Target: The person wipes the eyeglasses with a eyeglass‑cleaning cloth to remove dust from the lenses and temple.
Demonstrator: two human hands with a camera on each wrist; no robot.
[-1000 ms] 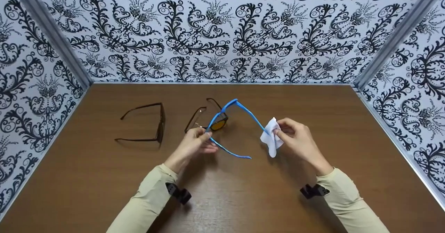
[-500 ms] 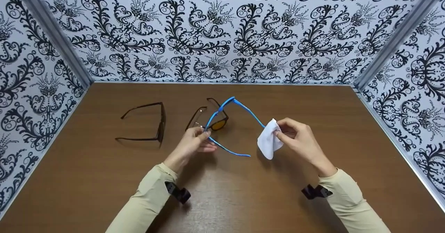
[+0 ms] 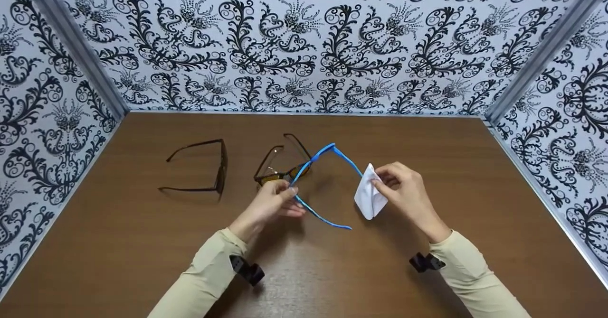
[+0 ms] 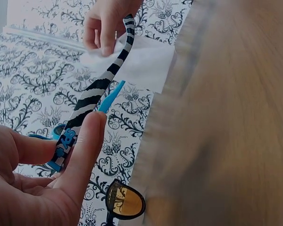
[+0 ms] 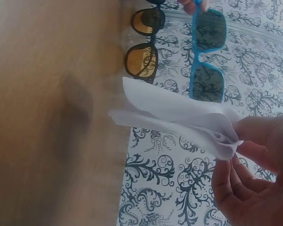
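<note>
My left hand (image 3: 268,206) pinches blue-framed sunglasses (image 3: 323,152) near one hinge, holding them above the table with both temples unfolded. The left wrist view shows that the held temple (image 4: 92,96) has black and white stripes on its outer side. Dark lenses (image 5: 210,30) fill the blue frame in the right wrist view. Between thumb and fingers, my right hand (image 3: 406,190) pinches a folded white cloth (image 3: 370,194). It hangs at the far temple of the blue sunglasses and hides that temple's tip; whether the two touch I cannot tell.
Black glasses with amber lenses (image 3: 273,178) lie on the brown table (image 3: 332,280) behind my left hand, partly covered by it. Farther left rest dark-framed glasses (image 3: 221,166) with unfolded temples. Patterned walls (image 3: 304,47) enclose the back and sides.
The blue sunglasses and my left hand have shifted slightly right and toward me. The white cloth has changed its folds, and my right hand stays nearly in place.
</note>
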